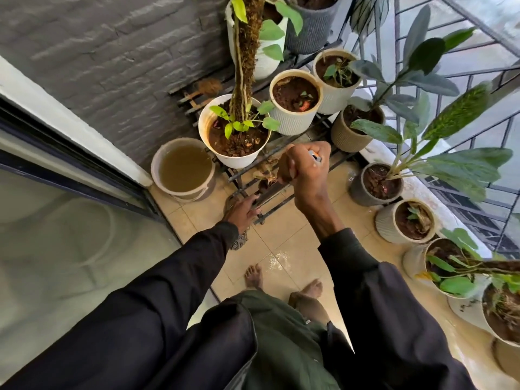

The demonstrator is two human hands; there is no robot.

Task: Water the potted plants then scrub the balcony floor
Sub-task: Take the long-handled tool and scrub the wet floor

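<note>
Your right hand [306, 167] is clenched round a small white-and-orange object [316, 158], kind unclear. Your left hand [242, 212] rests straight-fingered on the metal rack [270, 197]. The moss-pole pot [239, 161] sits just beside the right fist at ten o'clock, and the water bucket [191, 194] is at ten o'clock from the left hand.

The right hand [305, 164] is fisted round some small object [316, 158]. Only a white-orange bit pokes out, can't tell what it is. A patterned thing [239, 243] is mostly hidden under the left sleeve [168, 277]. The grey pot [312, 29] up top and the corner pot [501, 319] are cut off. The leaves [455, 114] on the right are blurry.
</note>
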